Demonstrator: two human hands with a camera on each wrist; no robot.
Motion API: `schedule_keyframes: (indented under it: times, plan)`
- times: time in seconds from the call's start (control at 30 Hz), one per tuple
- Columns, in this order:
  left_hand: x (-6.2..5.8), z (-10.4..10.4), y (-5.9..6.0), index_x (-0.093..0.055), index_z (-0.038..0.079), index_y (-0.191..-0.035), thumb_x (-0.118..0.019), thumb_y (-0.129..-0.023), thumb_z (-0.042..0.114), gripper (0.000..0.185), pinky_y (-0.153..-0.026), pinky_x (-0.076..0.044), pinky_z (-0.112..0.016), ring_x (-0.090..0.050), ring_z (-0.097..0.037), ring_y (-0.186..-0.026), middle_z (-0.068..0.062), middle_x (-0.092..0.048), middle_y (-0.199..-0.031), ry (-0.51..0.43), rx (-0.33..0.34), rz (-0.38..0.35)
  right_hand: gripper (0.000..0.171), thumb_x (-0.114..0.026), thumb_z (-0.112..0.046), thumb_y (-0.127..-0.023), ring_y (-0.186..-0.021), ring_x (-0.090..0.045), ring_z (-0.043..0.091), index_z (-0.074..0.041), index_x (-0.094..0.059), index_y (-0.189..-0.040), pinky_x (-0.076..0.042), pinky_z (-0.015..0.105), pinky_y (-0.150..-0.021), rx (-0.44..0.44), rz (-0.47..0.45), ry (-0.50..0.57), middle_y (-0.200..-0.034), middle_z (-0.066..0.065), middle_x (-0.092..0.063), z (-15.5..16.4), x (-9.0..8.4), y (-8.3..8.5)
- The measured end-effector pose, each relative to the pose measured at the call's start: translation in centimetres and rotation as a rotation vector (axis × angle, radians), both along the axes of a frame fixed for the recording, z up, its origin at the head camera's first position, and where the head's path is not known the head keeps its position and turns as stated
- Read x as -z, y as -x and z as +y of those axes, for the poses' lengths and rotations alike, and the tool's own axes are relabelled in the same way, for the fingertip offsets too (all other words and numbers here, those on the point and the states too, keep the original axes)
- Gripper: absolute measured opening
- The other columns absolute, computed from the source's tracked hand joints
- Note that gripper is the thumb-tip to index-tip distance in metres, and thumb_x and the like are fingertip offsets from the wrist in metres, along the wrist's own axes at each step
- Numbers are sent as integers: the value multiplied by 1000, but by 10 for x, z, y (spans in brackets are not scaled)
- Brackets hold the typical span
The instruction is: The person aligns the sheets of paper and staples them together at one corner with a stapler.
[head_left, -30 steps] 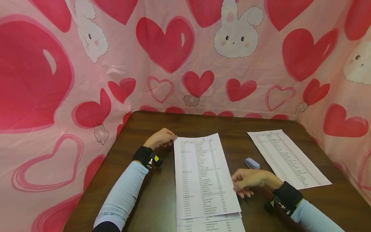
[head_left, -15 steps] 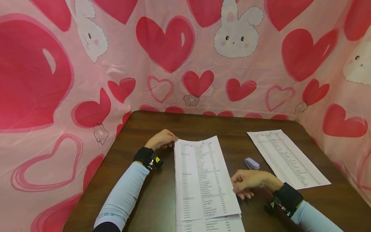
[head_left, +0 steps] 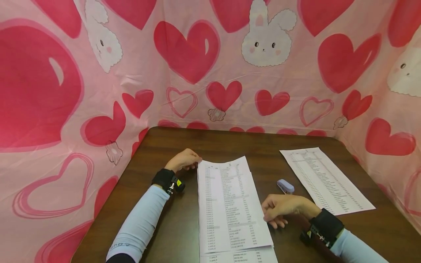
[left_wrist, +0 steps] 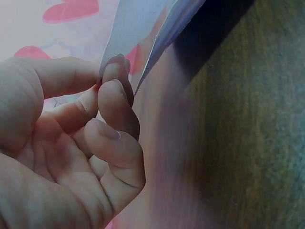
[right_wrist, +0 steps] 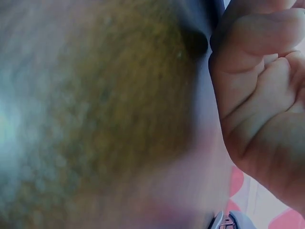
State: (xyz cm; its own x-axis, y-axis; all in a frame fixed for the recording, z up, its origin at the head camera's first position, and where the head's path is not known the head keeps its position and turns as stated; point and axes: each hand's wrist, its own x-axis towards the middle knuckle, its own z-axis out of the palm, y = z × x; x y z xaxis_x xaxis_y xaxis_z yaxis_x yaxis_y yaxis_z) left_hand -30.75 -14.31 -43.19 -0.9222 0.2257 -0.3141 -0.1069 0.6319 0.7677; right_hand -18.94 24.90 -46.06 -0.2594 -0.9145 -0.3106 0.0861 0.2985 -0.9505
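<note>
A printed sheet of paper (head_left: 227, 208) lies in front of me, its top edge sagging between the corners. My left hand (head_left: 184, 160) pinches its top left corner between thumb and fingertips; in the left wrist view two paper edges (left_wrist: 138, 36) rise apart from the fingers. At the lower right edge my right hand (head_left: 279, 210) grips the sheet with the thumb over it and the other fingers curled. More printed paper (head_left: 253, 255) shows below the bottom edge. The right wrist view has the curled right hand (right_wrist: 267, 86) at its edge, the paper mostly out of sight.
A light purple stapler (head_left: 285, 186) lies just beyond my right hand. Another printed sheet (head_left: 329, 182) lies slanted at the right of the brown wooden table (head_left: 263, 144). A pink cloth with hearts (head_left: 223, 95) hangs behind the table and at both sides.
The top edge of the upper sheet has come slightly toward me and bows more. A sliver of paper beneath now shows at its right edge. Both hands have shifted very little.
</note>
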Motion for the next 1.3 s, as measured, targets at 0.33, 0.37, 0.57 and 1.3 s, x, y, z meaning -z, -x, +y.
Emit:
schedule_keyframes:
  times: [0.33, 0.37, 0.57, 1.3]
  plan:
    - [3, 0, -3, -76, 10, -86, -64, -92, 25, 19, -49, -40, -24, -54, -17, -61, -3, -60, -70, 26, 8, -3, 34, -56, -5, -94, -50, -59, 0, 25, -44, -85, -41, 12, -44, 3, -12, -32, -71, 49, -42, -1, 1, -3]
    - [3, 0, -3, -76, 10, -86, -64, -92, 25, 20, -49, -40, -25, -53, -17, -61, -3, -60, -70, 27, 9, -4, 34, -56, -5, -94, -50, -59, 0, 25, -44, -85, -41, 13, -44, 3, -12, -31, -71, 49, -42, -1, 1, -3]
    - [3, 1, -2, -75, 10, -85, -64, -92, 26, 20, -50, -39, -25, -53, -17, -62, -2, -59, -69, 26, 7, -7, 33, -56, -5, -93, -50, -59, 0, 25, -45, -84, -41, 13, -43, 14, -8, -28, -70, 49, -42, 0, 0, -4]
    - [2, 1, -3, -75, 9, -86, -64, -93, 26, 22, -51, -40, -25, -53, -17, -61, -1, -59, -68, 21, 16, -9, 31, -55, -4, -95, -48, -60, 2, 24, -49, -85, -41, 13, -41, 40, -25, -25, -70, 49, -43, 2, 1, -4]
